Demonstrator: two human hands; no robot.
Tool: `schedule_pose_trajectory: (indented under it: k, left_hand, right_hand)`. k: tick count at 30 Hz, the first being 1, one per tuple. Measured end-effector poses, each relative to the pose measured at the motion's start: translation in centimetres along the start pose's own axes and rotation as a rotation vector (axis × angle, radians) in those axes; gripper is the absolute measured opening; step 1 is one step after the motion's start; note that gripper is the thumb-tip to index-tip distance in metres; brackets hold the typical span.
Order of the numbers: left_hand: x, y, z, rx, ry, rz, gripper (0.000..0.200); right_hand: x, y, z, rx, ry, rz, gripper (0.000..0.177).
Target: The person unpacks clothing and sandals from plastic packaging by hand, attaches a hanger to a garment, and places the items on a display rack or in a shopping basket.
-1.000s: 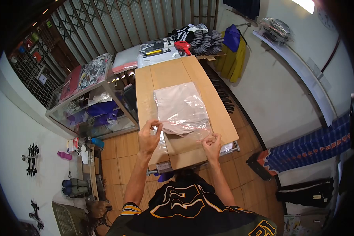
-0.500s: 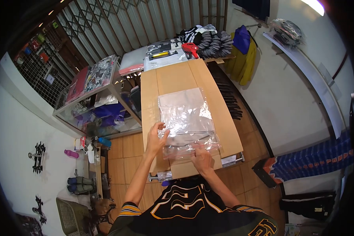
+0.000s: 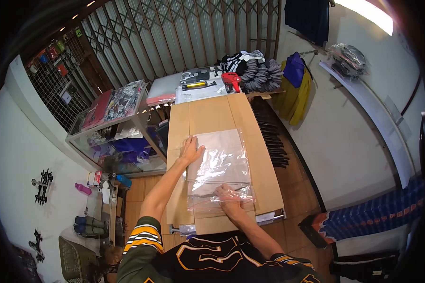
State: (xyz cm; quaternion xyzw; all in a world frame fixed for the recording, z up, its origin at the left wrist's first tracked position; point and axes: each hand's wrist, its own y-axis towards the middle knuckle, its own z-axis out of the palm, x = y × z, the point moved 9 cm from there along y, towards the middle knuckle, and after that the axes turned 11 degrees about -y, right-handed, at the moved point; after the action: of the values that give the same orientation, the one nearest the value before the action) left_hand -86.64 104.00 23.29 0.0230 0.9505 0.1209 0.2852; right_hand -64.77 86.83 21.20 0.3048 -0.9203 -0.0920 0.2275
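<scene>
Your left hand (image 3: pixel 191 151), fingers spread, had shifted to the far-left corner of the clear bag (image 3: pixel 220 162), seemingly steadying it flat on the cardboard (image 3: pixel 208 113). Your right hand (image 3: pixel 229 198) touched its near end, grip unclear.

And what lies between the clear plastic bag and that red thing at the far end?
Only a bare stretch of cardboard, with creases across it, shows between the plastic bag and the red thing in the head view.
</scene>
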Motion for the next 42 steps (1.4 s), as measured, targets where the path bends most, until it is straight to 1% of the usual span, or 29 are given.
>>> schedule_pose_trajectory:
  k: [1,2,3,5,6,7,9,10,12,13,15,16,18,21,22,23,24,25,26,27,28,29,30,32,33,36,37,39,42]
  left_hand:
    - [0.7,0.4,0.1,0.030,0.006,-0.069,0.070]
    - [1.4,0.8,0.4,0.060,0.012,-0.136,0.070]
    - [1.4,0.9,0.4,0.062,0.010,-0.130,0.070]
    - [1.5,0.7,0.0,0.072,-0.050,-0.206,0.068]
    - [1.6,0.9,0.0,0.074,-0.050,-0.206,0.068]
    - [2.6,1.1,0.5,0.085,-0.042,-0.223,0.066]
    - [3.3,0.7,0.9,0.101,-0.034,-0.250,0.064]
    - [3.0,0.7,0.8,0.106,-0.016,-0.256,0.062]
    - [2.8,0.7,0.7,0.109,0.003,-0.267,0.061]
    - [2.7,0.7,0.6,0.104,0.006,-0.273,0.060]
    - [2.6,0.6,0.4,0.094,0.008,-0.283,0.059]
    - [2.3,0.5,0.3,0.101,0.021,-0.279,0.059]
    - [2.0,0.4,0.0,0.107,0.034,-0.276,0.059]
    - [2.9,0.8,0.4,0.085,-0.002,-0.247,0.059]
    - [2.9,0.8,-0.2,0.002,-0.051,-0.202,0.056]
    - [2.7,0.9,-0.8,-0.082,-0.099,-0.156,0.054]
    - [2.9,1.2,-0.6,-0.083,-0.099,-0.153,0.054]
    - [4.3,1.1,-1.0,-0.178,-0.159,-0.257,0.054]
    - [5.3,0.7,-1.4,-0.272,-0.220,-0.361,0.055]
    - [5.9,1.3,-0.8,-0.268,-0.220,-0.359,0.055]
    - [9.5,1.7,0.3,-0.339,-0.281,-0.489,0.048]
    - [11.9,1.7,0.8,-0.411,-0.342,-0.618,0.043]
    - [11.7,2.0,0.4,-0.409,-0.344,-0.616,0.043]
    - [12.4,2.1,0.9,-0.342,-0.577,-0.735,0.028]
    - [12.4,2.5,0.3,-0.341,-0.577,-0.733,0.028]
    - [11.6,3.9,-0.6,-0.373,-0.763,-0.654,0.020]
    - [11.1,4.1,-1.2,-0.369,-0.762,-0.655,0.020]
    - [9.3,5.8,-2.4,-0.352,-0.894,-0.507,0.020]
    - [4.2,7.8,-6.6,-0.342,-0.881,-0.447,0.022]
  right_hand:
    - [0.2,0.1,0.0,0.020,-0.010,-0.041,0.016]
    - [-0.2,0.1,0.9,0.037,0.014,-0.009,0.017]
    - [-0.4,-0.2,1.4,0.034,0.011,-0.005,0.017]
    - [0.1,-0.3,0.8,0.065,0.042,-0.038,0.017]
    - [0.9,-0.7,-0.6,0.009,0.108,-0.185,0.016]
    - [1.7,-1.2,-1.7,0.011,0.111,-0.185,0.016]
    - [0.8,-2.6,-1.7,0.180,0.120,0.066,0.014]
    - [1.5,-2.9,-3.2,0.185,0.121,0.065,0.014]
    - [2.4,-3.3,-4.7,0.308,0.173,0.135,0.016]
    - [2.7,-3.6,-4.9,0.311,0.174,0.131,0.016]
    - [3.0,-5.1,-3.8,0.454,0.169,0.125,0.022]
    - [3.1,-5.7,-4.1,0.456,0.167,0.121,0.022]
    - [4.4,-6.4,-5.1,0.460,0.225,0.014,0.023]
    - [5.2,-7.0,-5.7,0.531,0.300,0.045,0.024]
    - [5.2,-7.2,-5.3,0.530,0.297,0.045,0.024]
    - [5.1,-7.1,-5.9,0.365,0.293,0.029,0.026]
    - [5.0,-6.9,-6.6,0.199,0.287,0.012,0.029]
    - [4.9,-7.1,-6.2,0.197,0.288,0.015,0.029]
    - [4.7,-7.3,-6.4,0.134,0.185,0.027,0.035]
    - [4.5,-7.4,-6.6,0.071,0.080,0.038,0.043]
    - [4.3,-7.5,-6.1,0.072,0.080,0.040,0.043]
    - [4.3,-7.5,-5.8,0.049,-0.027,0.014,0.050]
    - [4.5,-7.5,-5.8,0.026,-0.135,-0.012,0.057]
    - [4.4,-7.5,-5.5,0.072,-0.145,0.023,0.061]
    - [4.3,-7.5,-5.2,0.121,-0.152,0.057,0.066]
    - [4.5,-7.7,-4.8,0.118,-0.172,0.054,0.067]
    - [4.5,-7.8,-4.8,0.118,-0.170,0.058,0.067]
    - [4.4,-7.9,-4.5,0.139,-0.184,0.040,0.069]
    - [4.1,-8.1,-3.7,0.197,-0.162,0.054,0.070]
